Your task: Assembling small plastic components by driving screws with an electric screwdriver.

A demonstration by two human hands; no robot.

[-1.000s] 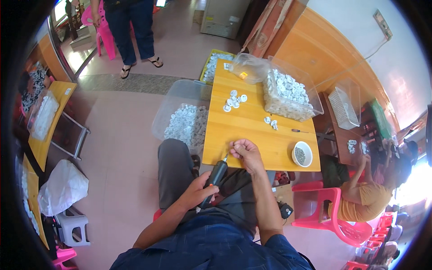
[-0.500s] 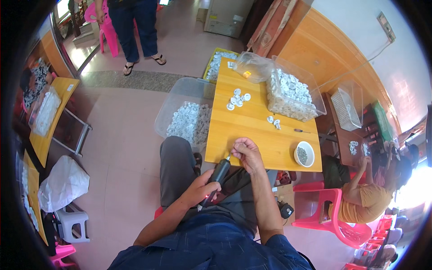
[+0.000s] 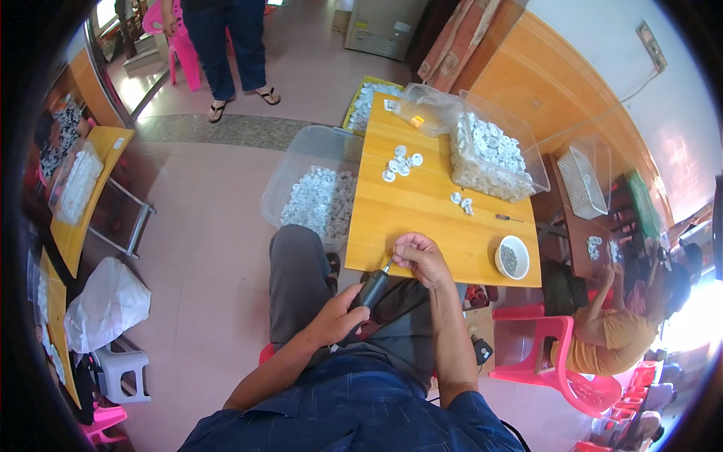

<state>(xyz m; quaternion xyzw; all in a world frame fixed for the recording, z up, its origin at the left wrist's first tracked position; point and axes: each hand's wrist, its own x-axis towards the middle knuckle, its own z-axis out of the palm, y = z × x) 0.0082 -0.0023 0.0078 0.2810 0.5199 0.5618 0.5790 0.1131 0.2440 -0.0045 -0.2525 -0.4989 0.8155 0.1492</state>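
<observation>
Sitting at the wooden table (image 3: 422, 218), you have a clear bin (image 3: 493, 154) of white parts at 1 o'clock and a small bowl (image 3: 513, 258) at 3. Your left hand (image 3: 337, 320) wraps fully around a black power tool (image 3: 370, 289), tip up toward 12. Your right hand (image 3: 422, 258) is curled shut at the table's near edge, just above the tip; whatever it pinches is too small to tell.

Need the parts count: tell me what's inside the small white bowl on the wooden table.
The small white bowl holds a heap of tiny dark pieces, too small to identify. Whatever lies beneath them is covered.
</observation>
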